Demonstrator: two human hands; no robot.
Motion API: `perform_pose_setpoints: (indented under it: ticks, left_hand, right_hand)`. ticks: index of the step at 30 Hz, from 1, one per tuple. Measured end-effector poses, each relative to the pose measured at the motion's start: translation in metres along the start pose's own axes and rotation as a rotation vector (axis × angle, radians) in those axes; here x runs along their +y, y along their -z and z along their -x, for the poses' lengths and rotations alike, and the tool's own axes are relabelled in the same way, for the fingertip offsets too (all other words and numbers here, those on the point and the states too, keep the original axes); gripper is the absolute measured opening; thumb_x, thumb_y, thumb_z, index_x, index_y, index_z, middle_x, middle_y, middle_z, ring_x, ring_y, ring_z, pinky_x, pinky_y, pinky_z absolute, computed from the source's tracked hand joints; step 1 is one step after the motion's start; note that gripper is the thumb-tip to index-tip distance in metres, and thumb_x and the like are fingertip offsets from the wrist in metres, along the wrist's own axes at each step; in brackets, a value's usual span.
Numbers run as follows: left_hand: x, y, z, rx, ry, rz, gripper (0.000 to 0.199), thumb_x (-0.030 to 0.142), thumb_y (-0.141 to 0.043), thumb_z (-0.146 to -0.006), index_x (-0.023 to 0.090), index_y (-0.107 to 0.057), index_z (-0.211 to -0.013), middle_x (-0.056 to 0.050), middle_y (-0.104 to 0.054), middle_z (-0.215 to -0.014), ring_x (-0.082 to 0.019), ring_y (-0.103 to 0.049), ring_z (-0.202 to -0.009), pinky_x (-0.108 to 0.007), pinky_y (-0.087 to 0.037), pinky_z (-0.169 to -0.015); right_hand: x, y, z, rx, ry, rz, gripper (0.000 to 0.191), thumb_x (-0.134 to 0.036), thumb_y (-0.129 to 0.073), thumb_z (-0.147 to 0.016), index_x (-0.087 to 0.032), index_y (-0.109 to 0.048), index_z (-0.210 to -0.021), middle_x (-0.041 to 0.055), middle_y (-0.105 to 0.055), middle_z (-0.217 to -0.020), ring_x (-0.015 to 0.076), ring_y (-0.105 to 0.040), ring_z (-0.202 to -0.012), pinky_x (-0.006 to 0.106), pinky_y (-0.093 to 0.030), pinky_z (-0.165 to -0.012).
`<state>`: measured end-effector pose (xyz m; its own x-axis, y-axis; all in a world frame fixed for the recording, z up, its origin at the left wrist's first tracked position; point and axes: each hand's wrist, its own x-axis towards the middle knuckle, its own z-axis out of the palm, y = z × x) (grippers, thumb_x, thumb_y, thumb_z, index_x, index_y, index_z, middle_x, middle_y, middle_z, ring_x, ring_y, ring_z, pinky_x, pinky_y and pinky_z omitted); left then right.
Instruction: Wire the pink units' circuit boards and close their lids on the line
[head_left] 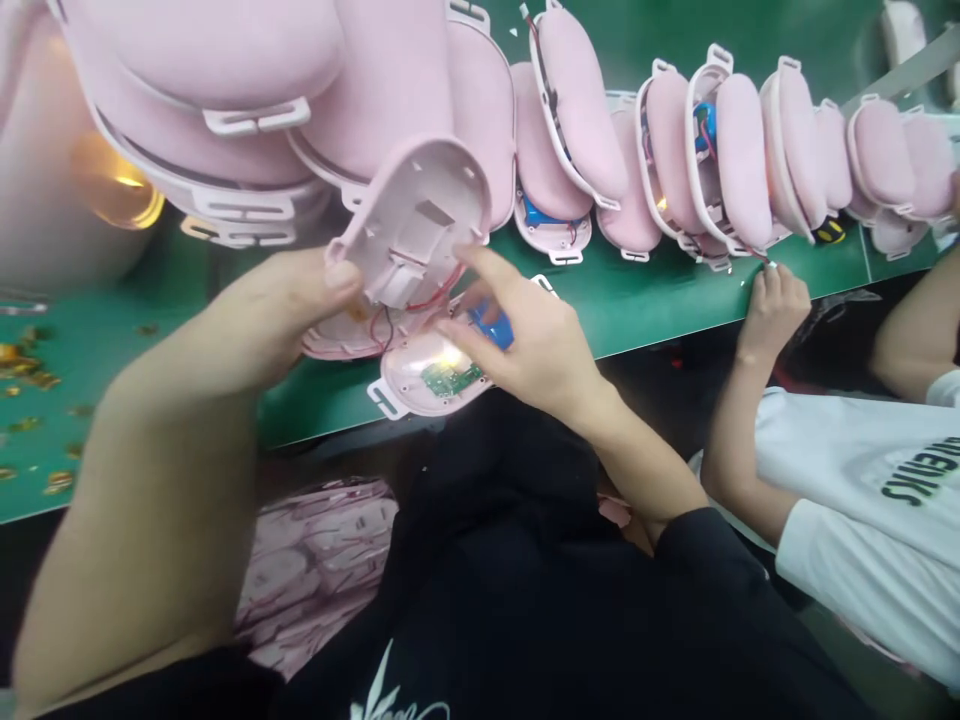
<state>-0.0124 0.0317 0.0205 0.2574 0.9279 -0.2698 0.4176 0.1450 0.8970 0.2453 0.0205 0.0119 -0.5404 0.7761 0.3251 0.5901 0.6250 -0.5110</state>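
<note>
In the head view, left of centre, the left hand [289,300] is clamped on the edge of a pink shell half [420,215], thumb against the rim. The right hand [532,335] spreads thumb and index finger over the lower shell half [414,375] at centre, which bears a green circuit board [451,378] and a blue part [495,325]; whether its hidden fingers grip, we cannot tell. Red wires [442,290] show between the halves. We judge the shells light, stiff and smooth, the wires and board fragile; we would hold the outer rims, keeping the wires slack.
</note>
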Motion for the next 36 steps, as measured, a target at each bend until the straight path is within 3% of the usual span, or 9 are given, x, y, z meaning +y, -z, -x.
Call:
perform_pose_setpoints:
  ticks: [2, 4, 9, 12, 16, 22, 26, 31, 36]
  left_hand:
    - [-0.001, 0.001, 0.001, -0.061, 0.025, 0.141, 0.083, 0.078, -0.057, -0.090, 0.009, -0.073, -0.131, -0.013, -0.077, -0.127, -0.043, -0.063, -0.136, -0.057, -0.062, -0.102]
    - [-0.002, 0.002, 0.004, -0.080, 0.034, 0.234, 0.078, 0.075, -0.064, -0.089, 0.011, -0.073, -0.132, -0.011, -0.075, -0.134, -0.043, -0.061, -0.140, -0.057, -0.061, -0.104]
    - [0.009, -0.001, 0.013, -0.051, -0.058, 0.196, 0.067, 0.067, -0.066, -0.092, 0.015, -0.074, -0.133, -0.004, -0.076, -0.128, -0.039, -0.069, -0.130, -0.059, -0.059, -0.109]
    - [0.026, -0.006, 0.015, -0.055, -0.120, -0.025, 0.078, 0.080, -0.056, -0.087, 0.017, -0.075, -0.129, 0.001, -0.075, -0.117, -0.038, -0.073, -0.120, -0.064, -0.055, -0.111]
    - [0.035, -0.007, 0.013, -0.082, -0.143, -0.256, 0.094, 0.088, -0.043, -0.083, 0.013, -0.075, -0.129, 0.003, -0.070, -0.111, -0.042, -0.069, -0.128, -0.068, -0.043, -0.118]
    - [0.032, -0.003, 0.016, -0.029, -0.085, -0.261, 0.082, 0.075, -0.032, -0.090, 0.012, -0.077, -0.119, 0.005, -0.059, -0.087, -0.045, -0.072, -0.116, -0.077, -0.042, -0.106]
    - [0.038, -0.004, 0.018, -0.053, -0.084, -0.338, 0.091, 0.082, -0.025, -0.087, 0.013, -0.075, -0.119, 0.003, -0.063, -0.094, -0.042, -0.075, -0.110, -0.076, -0.047, -0.100]
    - [0.039, -0.005, 0.017, -0.044, -0.116, -0.337, 0.081, 0.085, -0.036, -0.083, 0.020, -0.075, -0.109, -0.002, -0.067, -0.095, -0.037, -0.074, -0.097, -0.073, -0.055, -0.099]
    - [0.038, -0.005, 0.017, -0.031, -0.132, -0.343, 0.083, 0.088, -0.037, -0.083, 0.023, -0.077, -0.115, -0.001, -0.067, -0.099, -0.036, -0.073, -0.101, -0.071, -0.055, -0.102]
  right_hand:
    - [-0.003, -0.005, -0.008, 0.007, -0.044, 0.032, 0.038, -0.035, -0.045, -0.117, -0.019, -0.059, -0.148, 0.0050, -0.074, -0.117, 0.0178, -0.068, -0.105, 0.034, -0.055, -0.100]
    - [-0.003, -0.007, -0.012, -0.006, -0.036, 0.130, 0.033, -0.024, -0.041, -0.117, -0.020, -0.067, -0.138, 0.0054, -0.072, -0.115, 0.0186, -0.065, -0.103, 0.035, -0.054, -0.098]
    - [-0.008, 0.012, -0.007, -0.138, 0.007, 0.310, 0.034, -0.015, -0.044, -0.113, -0.020, -0.077, -0.108, 0.0090, -0.065, -0.115, 0.0232, -0.057, -0.106, 0.041, -0.055, -0.094]
    - [-0.011, 0.027, -0.007, -0.323, 0.048, 0.185, 0.030, -0.019, -0.049, -0.113, -0.020, -0.079, -0.107, 0.0078, -0.066, -0.112, 0.0226, -0.060, -0.107, 0.040, -0.057, -0.098]
    - [-0.007, 0.029, -0.020, -0.522, 0.031, -0.128, 0.023, -0.024, -0.057, -0.111, -0.020, -0.080, -0.112, -0.0011, -0.074, -0.102, 0.0146, -0.068, -0.099, 0.032, -0.057, -0.099]
    - [-0.001, 0.013, -0.030, -0.540, -0.082, -0.269, 0.020, -0.022, -0.062, -0.107, -0.017, -0.081, -0.109, -0.0037, -0.080, -0.098, 0.0114, -0.071, -0.092, 0.028, -0.056, -0.093]
    - [-0.003, 0.013, -0.028, -0.526, -0.072, -0.276, 0.019, -0.021, -0.064, -0.106, -0.017, -0.083, -0.107, -0.0012, -0.082, -0.102, 0.0135, -0.074, -0.097, 0.029, -0.055, -0.097]
    - [-0.009, 0.014, -0.028, -0.568, -0.073, -0.234, 0.021, -0.021, -0.062, -0.106, -0.018, -0.083, -0.111, 0.0026, -0.084, -0.109, 0.0161, -0.074, -0.104, 0.030, -0.053, -0.099]
    - [-0.011, 0.015, -0.029, -0.587, -0.073, -0.178, 0.025, -0.017, -0.058, -0.105, -0.019, -0.082, -0.110, 0.0039, -0.084, -0.109, 0.0174, -0.073, -0.105, 0.031, -0.051, -0.098]
